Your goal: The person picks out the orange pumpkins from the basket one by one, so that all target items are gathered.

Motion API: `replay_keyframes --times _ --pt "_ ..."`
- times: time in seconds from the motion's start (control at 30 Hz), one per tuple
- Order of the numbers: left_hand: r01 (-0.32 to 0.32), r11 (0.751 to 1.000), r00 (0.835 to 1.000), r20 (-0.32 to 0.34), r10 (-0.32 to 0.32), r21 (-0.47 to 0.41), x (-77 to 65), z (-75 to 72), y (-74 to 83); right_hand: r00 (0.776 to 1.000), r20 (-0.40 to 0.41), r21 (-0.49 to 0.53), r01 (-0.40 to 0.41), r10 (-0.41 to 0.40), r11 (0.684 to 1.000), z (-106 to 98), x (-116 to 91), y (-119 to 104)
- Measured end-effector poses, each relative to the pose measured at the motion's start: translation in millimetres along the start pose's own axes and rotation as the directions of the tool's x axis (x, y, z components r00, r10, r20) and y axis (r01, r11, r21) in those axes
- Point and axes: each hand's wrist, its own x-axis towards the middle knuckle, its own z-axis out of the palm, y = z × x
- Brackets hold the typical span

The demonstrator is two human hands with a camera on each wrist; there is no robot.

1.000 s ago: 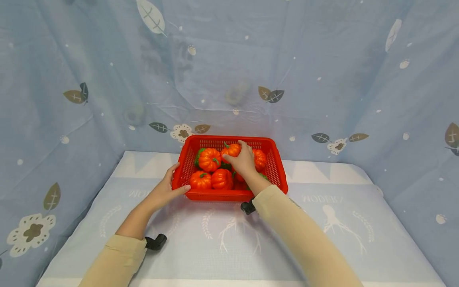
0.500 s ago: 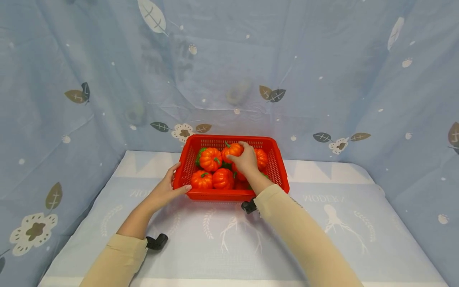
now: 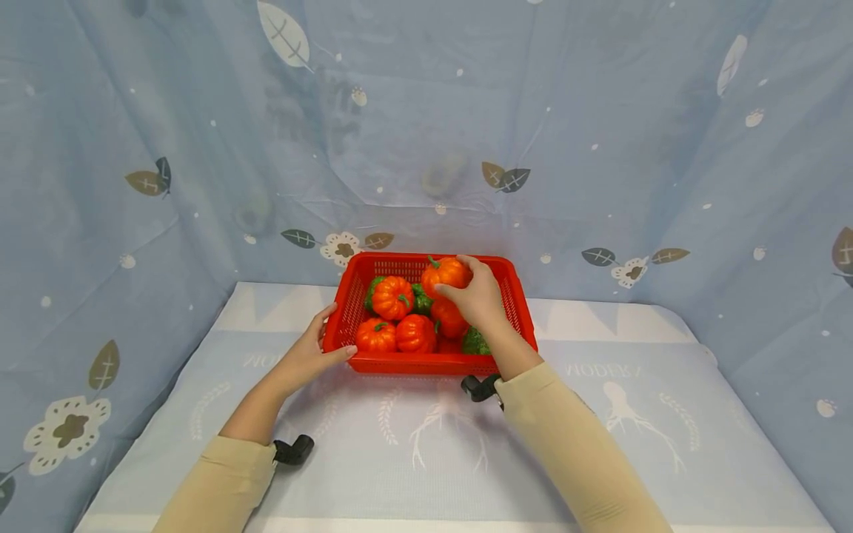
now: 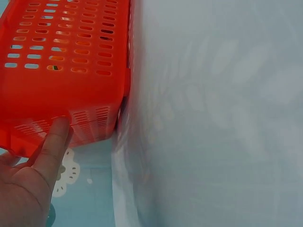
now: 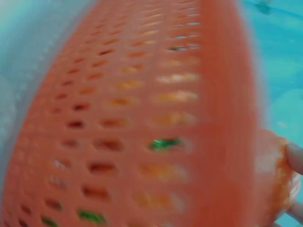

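A big, soft blue cloth curtain with leaves and flowers on it (image 3: 400, 111) goes around the back and sides. In front of it is the wide, flat surface, dressed in a pale blue and white cloth (image 3: 333, 481). Two long tan cloth sleeves (image 3: 220, 485) reach in from 7 and 5 o'clock. A red plastic box-shaped basket with little holes (image 3: 413, 363) sits at the far edge of the surface; 12 o'clock on it is the curtain side.

Of the two bare hands, the left hand (image 3: 309, 357) is at 8 o'clock, spread wide, with its thumb on the front wall and its fingers on the side wall. The right hand (image 3: 476, 296) is bent around a shiny, round, bumpy orange pumpkin with a green stem (image 3: 443, 276), thumb on one side and fingers on the other. That pumpkin is up over the basket, near 12 o'clock.

More round red-orange pumpkins (image 3: 392, 297) lie inside, at 10, 8, 7 and 3 o'clock. A bumpy dark green one (image 3: 474, 342) peeks out at 4 o'clock. Small black bent pieces (image 3: 294, 449) stick out at both wrists.
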Motion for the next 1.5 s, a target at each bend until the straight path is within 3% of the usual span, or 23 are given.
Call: replay_keyframes --times 0.23,0.43,0.7,0.8,0.97,1.2,1.5 --pt "0.01 1.0 1.0 0.007 -0.01 0.007 -4.1 -1.6 4.9 1.0 -0.015 0.063 0.009 -0.008 0.998 -46 -20 8" --pt "0.006 1.0 1.0 0.016 -0.006 -0.004 -4.6 -1.3 4.1 0.997 -0.073 0.014 0.006 -0.005 1.0 -84 -39 25" --pt "0.015 0.998 1.0 -0.004 -0.015 0.058 -2.0 -0.1 -0.8 0.981 -0.164 -0.017 0.1 -0.101 0.995 -118 -48 67" --pt "0.016 0.998 1.0 -0.004 -0.016 0.066 -1.1 0.4 -0.8 0.97 -0.22 -0.022 0.099 -0.101 0.995 -130 -46 87" --pt "0.013 0.997 1.0 -0.001 -0.013 0.07 -0.3 -1.2 1.7 0.965 -0.261 -0.026 0.013 -0.02 1.0 -144 -35 117" --pt "0.018 0.999 1.0 0.003 -0.019 0.048 -1.7 -3.9 1.5 0.977 -0.183 -0.054 -0.119 0.107 0.991 -147 -10 152" --pt "0.009 1.0 1.0 0.006 -0.009 0.015 -0.5 -1.4 1.9 0.971 -0.084 -0.084 -0.231 0.224 0.969 -146 18 180"
